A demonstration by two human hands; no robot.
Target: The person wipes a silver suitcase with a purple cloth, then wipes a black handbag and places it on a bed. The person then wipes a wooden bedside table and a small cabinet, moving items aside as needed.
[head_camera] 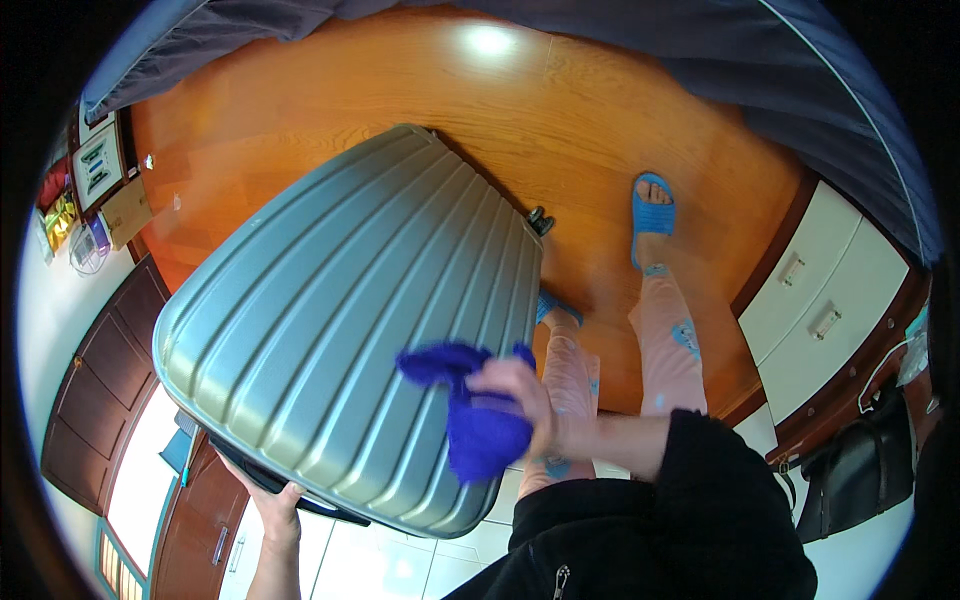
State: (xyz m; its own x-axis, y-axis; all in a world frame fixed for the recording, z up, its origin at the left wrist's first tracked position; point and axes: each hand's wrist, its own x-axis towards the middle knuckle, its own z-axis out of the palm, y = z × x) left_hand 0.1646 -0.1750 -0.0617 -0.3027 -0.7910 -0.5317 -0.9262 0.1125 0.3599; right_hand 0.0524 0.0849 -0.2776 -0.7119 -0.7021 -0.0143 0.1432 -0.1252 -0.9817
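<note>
A large silver hard-shell suitcase (337, 300) with ribbed sides stands tilted before me, its black wheels (541, 220) showing at the far right corner. At its near left edge, my left hand (274, 506) grips the black handle (259, 474), thumb on the rim. My right hand (517, 394) holds a bunched purple cloth (487, 435) against or just over the ribbed shell at the near right; the hand and cloth are blurred, so contact cannot be told for certain.
My feet in blue slippers (652, 214) are on the wooden floor (600, 112), right of the suitcase. Dark blue fabric (735, 52) hangs along the far side. White drawers (806, 262) and a black bag (859, 465) are at right; a brown door (105, 382) is at left.
</note>
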